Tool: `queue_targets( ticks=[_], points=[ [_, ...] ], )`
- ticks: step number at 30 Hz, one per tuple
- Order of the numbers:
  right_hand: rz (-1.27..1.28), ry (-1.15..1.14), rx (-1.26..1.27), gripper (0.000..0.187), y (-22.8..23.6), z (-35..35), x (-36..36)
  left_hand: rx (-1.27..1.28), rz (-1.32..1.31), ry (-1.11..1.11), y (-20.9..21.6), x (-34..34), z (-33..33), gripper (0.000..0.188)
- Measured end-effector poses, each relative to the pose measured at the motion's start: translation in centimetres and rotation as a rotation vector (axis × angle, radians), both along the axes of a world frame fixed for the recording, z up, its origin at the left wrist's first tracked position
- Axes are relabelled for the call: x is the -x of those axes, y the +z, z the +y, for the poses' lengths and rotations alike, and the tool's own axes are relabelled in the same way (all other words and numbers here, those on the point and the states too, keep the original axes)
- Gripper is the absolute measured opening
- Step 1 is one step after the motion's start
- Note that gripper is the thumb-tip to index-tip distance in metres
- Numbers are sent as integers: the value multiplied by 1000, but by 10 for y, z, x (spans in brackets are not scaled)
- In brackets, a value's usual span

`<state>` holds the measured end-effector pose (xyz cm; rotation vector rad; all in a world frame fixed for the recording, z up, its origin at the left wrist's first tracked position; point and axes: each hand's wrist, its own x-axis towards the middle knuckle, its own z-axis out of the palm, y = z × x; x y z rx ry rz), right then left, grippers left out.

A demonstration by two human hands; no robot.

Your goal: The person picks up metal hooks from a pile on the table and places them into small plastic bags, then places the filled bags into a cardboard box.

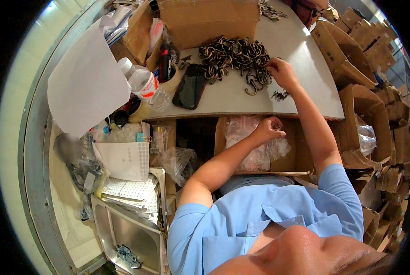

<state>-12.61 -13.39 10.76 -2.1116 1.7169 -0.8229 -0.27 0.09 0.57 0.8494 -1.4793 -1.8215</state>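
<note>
A heap of dark bronze-coloured metal hooks (232, 52) lies on the pale tabletop. My right hand (283, 73) reaches to the heap's right edge, its fingertips pinched on a hook there. One S-like hook (251, 85) sticks out at the near side of the heap. A small cluster of dark metal pieces (280, 95) lies below my right wrist. My left hand (267, 131) is held in front of the table edge, above an open carton. Its fingers curl into a ring; whatever they hold is too small to make out.
The carton (299, 151) at my lap contains clear plastic bags (248, 151). A black phone (190, 87), a water bottle (145, 85) and a cardboard box (209, 23) border the heap. Open cartons (363, 123) stack up at right; a metal tray (127, 233) stands at lower left.
</note>
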Motion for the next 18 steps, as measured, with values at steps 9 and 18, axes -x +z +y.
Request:
queue_targets(
  ticks=[9, 18],
  points=[
    [-781, 64, -67, 18, -3, 9, 10, 53, -58, 1, 4, 1, -2, 40],
    [-443, 350, -354, 16, 16, 37, -29, -22, -8, -48, -3, 3, -2, 39]
  ],
)
